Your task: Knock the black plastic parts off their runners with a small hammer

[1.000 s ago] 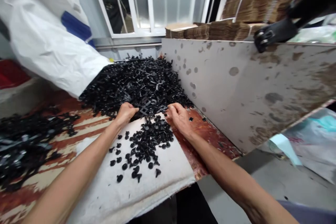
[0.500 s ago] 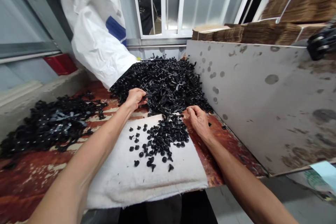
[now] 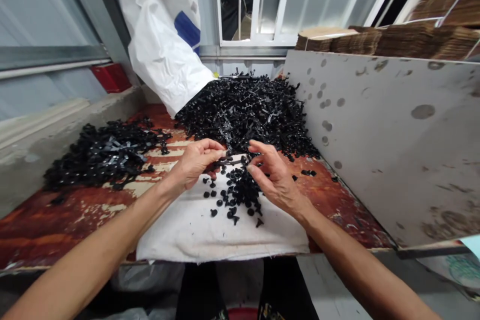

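My left hand [image 3: 198,164] pinches a thin black plastic strip [image 3: 234,162] between thumb and fingers. The strip points right, above the far edge of a white cloth [image 3: 180,240]. My right hand [image 3: 273,176] is at its other end, thumb and fingers apart; whether a fingertip touches the strip I cannot tell. Below and between the hands, small black plastic pieces with round heads [image 3: 242,187] lie heaped and scattered on the cloth. Just beyond the hands rises a large pile of black plastic strips [image 3: 243,110], tangled together.
A second black pile [image 3: 101,155] lies at the left on the worn red-brown tabletop [image 3: 67,215]. A white sack [image 3: 165,45] hangs over the large pile's left side. An upright spotted board [image 3: 367,130] borders the right, with cardboard stacks [image 3: 405,40] behind it.
My left hand has come back from the large pile with a black strip in its fingers. My right hand has moved left over the cloth and its fingers have spread. The view has shifted.
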`<state>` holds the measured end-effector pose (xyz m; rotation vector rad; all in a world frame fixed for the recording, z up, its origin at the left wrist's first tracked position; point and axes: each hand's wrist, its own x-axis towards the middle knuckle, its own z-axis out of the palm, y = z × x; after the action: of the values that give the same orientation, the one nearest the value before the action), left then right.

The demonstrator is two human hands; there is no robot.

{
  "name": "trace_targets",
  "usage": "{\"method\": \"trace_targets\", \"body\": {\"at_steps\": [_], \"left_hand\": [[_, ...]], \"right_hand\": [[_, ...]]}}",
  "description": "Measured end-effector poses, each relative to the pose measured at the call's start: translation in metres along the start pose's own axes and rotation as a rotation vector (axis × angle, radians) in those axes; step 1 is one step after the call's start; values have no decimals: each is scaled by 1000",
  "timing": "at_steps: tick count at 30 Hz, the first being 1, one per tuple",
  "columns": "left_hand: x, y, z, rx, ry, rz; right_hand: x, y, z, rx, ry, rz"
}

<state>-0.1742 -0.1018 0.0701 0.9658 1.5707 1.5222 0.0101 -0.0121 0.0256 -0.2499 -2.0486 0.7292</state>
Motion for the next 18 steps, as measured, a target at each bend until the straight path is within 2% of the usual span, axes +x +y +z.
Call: {"method": "trace_targets", "body": {"at_steps": [2,4,8,10,13,16,18], "left_hand": [[-17,-1,-2,-30,-49,-81],[-30,-2,-6,-86,-70,-182],[-49,-2,-15,-190,-120,-405],[-55,-3,-20,-204,-129,-473],[-63,-10,-32,-193,-114,-456],[-70,-20,-48,-202,-121,-388],[-72,-26,-57,-198,-138,-377]], "right_hand": [[5,-17,9,-2,-130,-111],[9,-27,18,9,-219,-155],[12,-34,36,114,-319,-133],[12,-35,43,167,-363,-93],[10,-38,48,201,-403,18],[8,-41,46,227,-433,221],[7,-42,44,218,-467,296]]}}
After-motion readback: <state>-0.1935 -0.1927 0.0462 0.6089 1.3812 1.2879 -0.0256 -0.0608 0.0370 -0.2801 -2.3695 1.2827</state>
